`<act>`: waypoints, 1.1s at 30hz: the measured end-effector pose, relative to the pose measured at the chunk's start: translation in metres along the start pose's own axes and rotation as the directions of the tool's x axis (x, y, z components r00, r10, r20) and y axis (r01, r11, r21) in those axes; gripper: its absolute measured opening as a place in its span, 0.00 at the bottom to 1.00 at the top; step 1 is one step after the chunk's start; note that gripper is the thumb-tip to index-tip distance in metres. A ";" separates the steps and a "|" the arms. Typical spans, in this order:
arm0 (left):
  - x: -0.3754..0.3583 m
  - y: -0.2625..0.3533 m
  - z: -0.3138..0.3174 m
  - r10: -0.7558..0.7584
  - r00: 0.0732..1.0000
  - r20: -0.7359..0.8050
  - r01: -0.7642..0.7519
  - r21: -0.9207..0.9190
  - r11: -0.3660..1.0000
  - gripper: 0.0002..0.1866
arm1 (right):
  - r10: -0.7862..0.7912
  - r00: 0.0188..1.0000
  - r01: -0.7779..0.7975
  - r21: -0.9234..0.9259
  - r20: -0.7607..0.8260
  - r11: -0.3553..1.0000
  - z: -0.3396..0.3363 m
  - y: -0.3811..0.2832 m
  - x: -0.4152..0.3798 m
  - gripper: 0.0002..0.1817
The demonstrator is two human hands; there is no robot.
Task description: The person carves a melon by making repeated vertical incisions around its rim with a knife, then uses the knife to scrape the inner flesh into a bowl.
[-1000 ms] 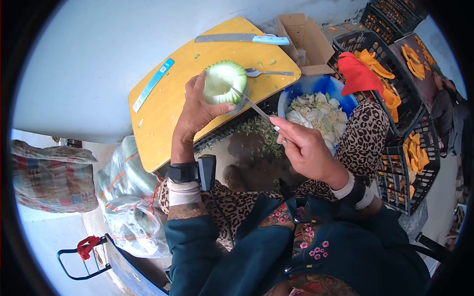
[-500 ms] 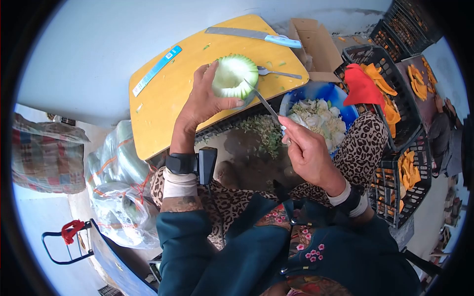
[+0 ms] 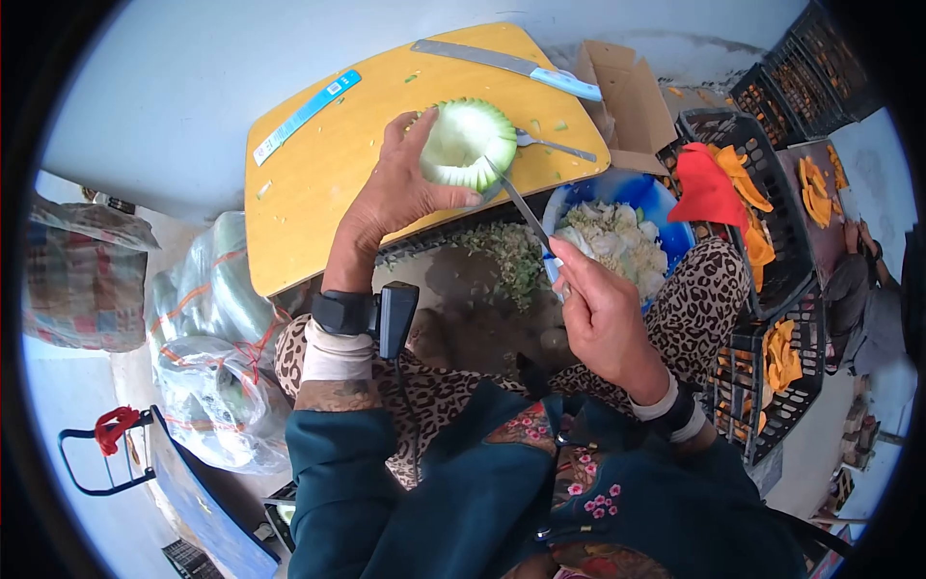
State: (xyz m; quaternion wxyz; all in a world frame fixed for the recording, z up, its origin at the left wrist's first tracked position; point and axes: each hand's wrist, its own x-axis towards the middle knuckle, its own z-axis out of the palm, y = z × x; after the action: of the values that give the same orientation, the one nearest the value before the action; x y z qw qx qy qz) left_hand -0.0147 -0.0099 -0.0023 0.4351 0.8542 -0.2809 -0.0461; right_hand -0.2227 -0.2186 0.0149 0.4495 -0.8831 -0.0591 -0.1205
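Note:
A hollowed green-skinned gourd (image 3: 470, 145), pale inside with a notched, zigzag rim, stands on the yellow board (image 3: 309, 207). My left hand (image 3: 403, 179) clasps its near left side, thumb along the lower edge and fingers on the rim. In my right hand (image 3: 603, 309) is a knife (image 3: 522, 206), fingers wrapped round its handle, its tip touching the near right rim of the gourd. A metal spoon (image 3: 555, 147) lies just right of the gourd; its bowl end is partly hidden behind it.
A large blue-handled knife (image 3: 502, 65) and a blue-and-white strip (image 3: 307, 118) lie on the board. Beside my knee, a blue basin (image 3: 680, 232) holds pale pulp and scraps. Black crates (image 3: 762, 299) with orange pieces stand right, near another person (image 3: 868, 289). Plastic-bagged gourds (image 3: 207, 299) lie left.
The whole view has shifted slightly. Both hands keep their hold, and the knife tip stays at the gourd's near right rim.

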 end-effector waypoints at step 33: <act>-0.008 -0.002 0.002 0.071 0.997 -0.006 -0.071 0.043 0.997 0.64 | -0.101 0.989 0.137 -0.403 0.109 0.905 0.020 0.007 -0.013 0.36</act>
State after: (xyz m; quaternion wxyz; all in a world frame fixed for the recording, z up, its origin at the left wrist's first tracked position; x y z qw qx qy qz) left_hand -0.0210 -0.0067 -0.0060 0.4189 0.8530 -0.3105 -0.0215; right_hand -0.2306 -0.2059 -0.0053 0.2434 -0.9567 -0.1057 -0.1195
